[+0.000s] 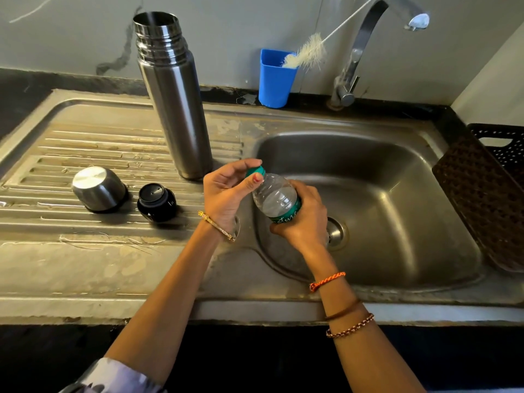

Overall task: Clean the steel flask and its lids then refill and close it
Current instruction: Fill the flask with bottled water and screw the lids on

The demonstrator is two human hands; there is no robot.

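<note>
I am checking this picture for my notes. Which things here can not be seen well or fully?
Head view only:
- Inside of the steel flask: hidden by its own wall; water level unknown.
- Plastic bottle: lower part covered by the right hand.
- Green cap: partly under the left hand fingers; whether loosened is unclear.
- Brown basket: cut by the right edge.
- Bottle label: too little shows to read.

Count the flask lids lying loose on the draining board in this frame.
2. The steel cup lid sits upside down on the ridged draining board, left of the open flask. The black stopper stands just right of it, apart. None appears hidden.
</note>
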